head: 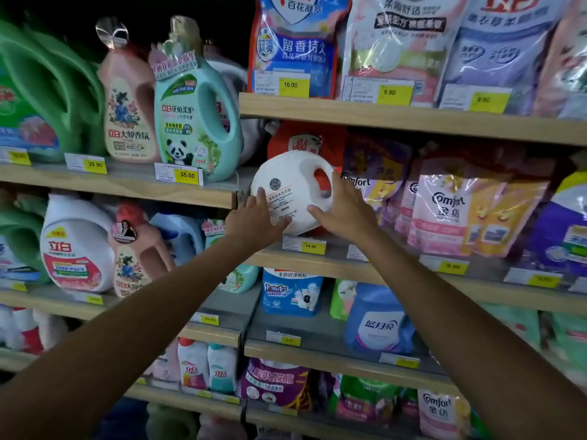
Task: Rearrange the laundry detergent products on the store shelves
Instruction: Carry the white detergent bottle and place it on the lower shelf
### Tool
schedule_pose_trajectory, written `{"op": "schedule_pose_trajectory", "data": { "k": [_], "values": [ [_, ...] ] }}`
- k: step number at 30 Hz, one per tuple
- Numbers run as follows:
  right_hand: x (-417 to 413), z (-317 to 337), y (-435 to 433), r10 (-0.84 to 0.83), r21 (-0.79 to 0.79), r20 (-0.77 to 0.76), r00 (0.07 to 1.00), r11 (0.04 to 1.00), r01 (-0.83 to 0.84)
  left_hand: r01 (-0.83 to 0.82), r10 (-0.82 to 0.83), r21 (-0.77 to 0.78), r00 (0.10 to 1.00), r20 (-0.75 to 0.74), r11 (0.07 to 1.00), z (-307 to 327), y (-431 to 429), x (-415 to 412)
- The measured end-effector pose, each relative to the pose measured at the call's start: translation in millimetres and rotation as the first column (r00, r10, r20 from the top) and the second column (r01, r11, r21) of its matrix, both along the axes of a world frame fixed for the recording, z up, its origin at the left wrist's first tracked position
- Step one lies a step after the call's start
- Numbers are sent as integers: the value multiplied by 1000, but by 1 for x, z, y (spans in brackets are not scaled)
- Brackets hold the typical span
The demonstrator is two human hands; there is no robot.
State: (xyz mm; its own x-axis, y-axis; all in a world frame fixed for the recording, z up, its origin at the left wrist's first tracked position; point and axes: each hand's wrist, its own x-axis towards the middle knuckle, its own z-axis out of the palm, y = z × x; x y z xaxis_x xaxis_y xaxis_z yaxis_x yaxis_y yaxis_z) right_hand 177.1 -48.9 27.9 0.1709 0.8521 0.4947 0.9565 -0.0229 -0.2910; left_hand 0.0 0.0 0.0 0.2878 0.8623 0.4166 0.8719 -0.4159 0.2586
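Note:
A round white detergent jug [287, 179] with a handle hole stands tilted at the left end of the right-hand middle shelf [413, 274], in front of a red pouch [297, 139]. My left hand [254, 217] presses its lower left side with straight fingers. My right hand [343, 211] lies against its right side, fingers straight, thumb across the front. Both arms reach up from below.
Comfort softener pouches [444, 211] crowd the shelf right of the jug. A teal panda bottle [197, 122] and a pink bottle [128, 112] stand on the upper left shelf. Refill bags [295, 46] fill the top right shelf. Bottles and price tags line the lower shelves.

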Motion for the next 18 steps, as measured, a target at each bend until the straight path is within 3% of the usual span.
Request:
{"op": "schedule_pose_trajectory", "data": {
  "k": [4,7,11,18],
  "values": [
    [2,-8,27,45,-21,-145,988,999,-49,50,-29,-220,994,101,974,-5,28,5],
    [7,-7,51,58,2,-229,972,998,-59,205,-55,-316,903,427,926,-11,49,5],
    [15,-7,77,106,10,-378,920,994,-110,328,-53,-294,743,667,898,-22,61,12],
    [34,-25,90,196,140,-508,839,980,-145,377,-72,-184,572,817,908,-26,64,28]
  ]
}}
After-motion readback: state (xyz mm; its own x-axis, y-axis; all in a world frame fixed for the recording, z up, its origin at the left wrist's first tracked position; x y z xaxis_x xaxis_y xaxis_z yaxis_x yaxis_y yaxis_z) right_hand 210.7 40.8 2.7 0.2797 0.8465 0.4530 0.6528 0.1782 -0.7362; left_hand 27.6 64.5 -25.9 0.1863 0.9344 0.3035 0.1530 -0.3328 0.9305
